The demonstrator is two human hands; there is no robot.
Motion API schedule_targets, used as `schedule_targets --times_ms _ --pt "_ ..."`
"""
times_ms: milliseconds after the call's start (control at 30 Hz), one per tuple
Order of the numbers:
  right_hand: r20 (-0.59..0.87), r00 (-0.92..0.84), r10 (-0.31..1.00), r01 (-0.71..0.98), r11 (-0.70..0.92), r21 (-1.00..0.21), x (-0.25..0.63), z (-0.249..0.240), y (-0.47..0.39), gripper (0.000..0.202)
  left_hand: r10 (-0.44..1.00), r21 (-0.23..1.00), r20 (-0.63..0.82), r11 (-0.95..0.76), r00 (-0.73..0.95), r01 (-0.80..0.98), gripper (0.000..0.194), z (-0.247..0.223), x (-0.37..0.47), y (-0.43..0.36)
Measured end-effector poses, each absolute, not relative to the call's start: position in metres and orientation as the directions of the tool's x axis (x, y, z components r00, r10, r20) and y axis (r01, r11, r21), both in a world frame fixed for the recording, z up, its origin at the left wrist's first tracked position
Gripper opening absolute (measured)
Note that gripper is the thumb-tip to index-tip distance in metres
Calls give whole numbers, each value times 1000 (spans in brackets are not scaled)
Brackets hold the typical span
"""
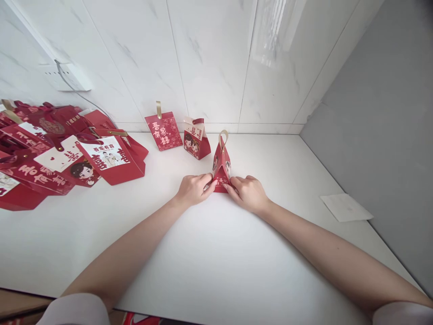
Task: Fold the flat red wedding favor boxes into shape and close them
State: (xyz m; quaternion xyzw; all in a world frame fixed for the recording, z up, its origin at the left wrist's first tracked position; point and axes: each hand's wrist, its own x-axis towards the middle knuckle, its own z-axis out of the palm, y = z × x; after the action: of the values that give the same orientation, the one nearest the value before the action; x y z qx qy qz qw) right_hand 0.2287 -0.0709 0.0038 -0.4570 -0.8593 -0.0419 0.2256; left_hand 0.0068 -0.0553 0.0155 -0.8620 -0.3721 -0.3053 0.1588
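Note:
Upright on the white table (216, 253) stands a small red gift box (221, 162), narrow side toward me, with a gold ribbon loop at its peak. My left hand (195, 188) grips its lower left edge, thumb at the front corner. On the opposite side my right hand (249, 193) holds the lower right edge in the same way. Both hands are closed on the box, and some fingertips are hidden behind it. Just behind to the left stand a cream-and-red box with cartoon faces (196, 141) and a red box with gold ribbon (164, 131).
A heap of red gift boxes (111, 158) fills the table's left side. A white sheet (347, 207) lies near the right edge by a grey panel (382, 135). Behind is a tiled wall (209, 58) with a socket (69, 76) and a cable (84, 97).

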Motion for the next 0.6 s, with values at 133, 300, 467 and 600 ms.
schedule_targets --times_ms 133,300,467,600 --pt "506 -481 716 813 580 -48 227 3 -69 38 450 -166 670 -684 590 710 22 14 12 -57" --pt "519 -481 706 795 601 -80 230 1 -69 36 494 -99 659 -690 567 717 19 11 12 -57" --pt "604 -453 655 656 704 -272 227 6 -75 20 575 252 771 -671 275 698 12 17 12 -55" --pt "624 -134 770 522 590 -616 229 -1 -65 38 670 360 685 -653 286 666 24 19 14 -58"
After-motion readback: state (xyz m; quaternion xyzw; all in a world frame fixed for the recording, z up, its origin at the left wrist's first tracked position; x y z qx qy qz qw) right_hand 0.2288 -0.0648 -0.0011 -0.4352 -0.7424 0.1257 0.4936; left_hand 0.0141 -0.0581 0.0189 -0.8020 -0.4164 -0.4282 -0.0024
